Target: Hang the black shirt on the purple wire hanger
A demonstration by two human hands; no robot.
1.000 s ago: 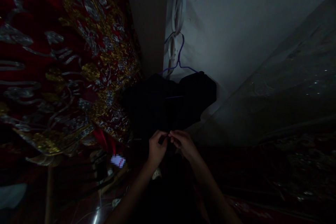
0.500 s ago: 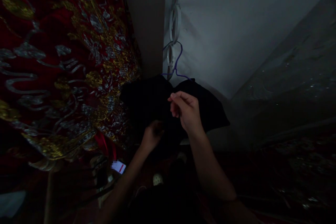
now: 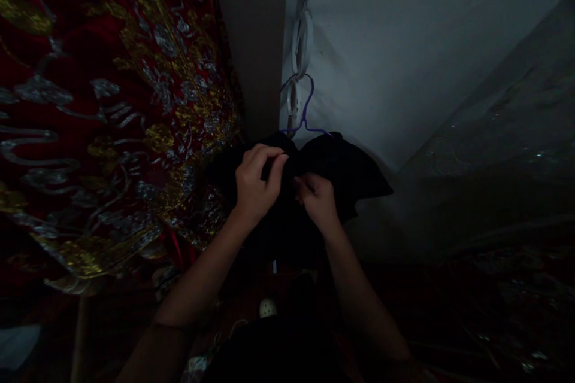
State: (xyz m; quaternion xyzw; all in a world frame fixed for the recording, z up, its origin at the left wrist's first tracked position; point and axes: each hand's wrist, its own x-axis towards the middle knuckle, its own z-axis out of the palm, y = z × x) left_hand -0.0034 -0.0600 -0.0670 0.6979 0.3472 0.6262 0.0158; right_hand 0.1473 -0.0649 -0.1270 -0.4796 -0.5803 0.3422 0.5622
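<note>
A black garment (image 3: 344,164), probably a short-sleeved top, hangs in front of me on a purple hanger (image 3: 306,111). My left hand (image 3: 258,182) is in a pinch at the left side of its front, thumb and forefinger meeting just below the neckline. Lower and to the right, my right hand (image 3: 318,198) is closed on the front of the garment with curled fingers. A small gap separates the two hands. In the dim light the cloth between the fingertips is hard to make out.
White rings (image 3: 302,42) carry the hanger against a pale wall (image 3: 381,60). At left hangs a red cloth (image 3: 90,131) with gold and silver embroidery. A wooden post (image 3: 81,335) stands below it. A light-coloured clog (image 3: 268,307) shows on the dark floor.
My left hand has risen from low on the garment to the neckline and now pinches there. My right hand has dropped slightly against the garment's front.
</note>
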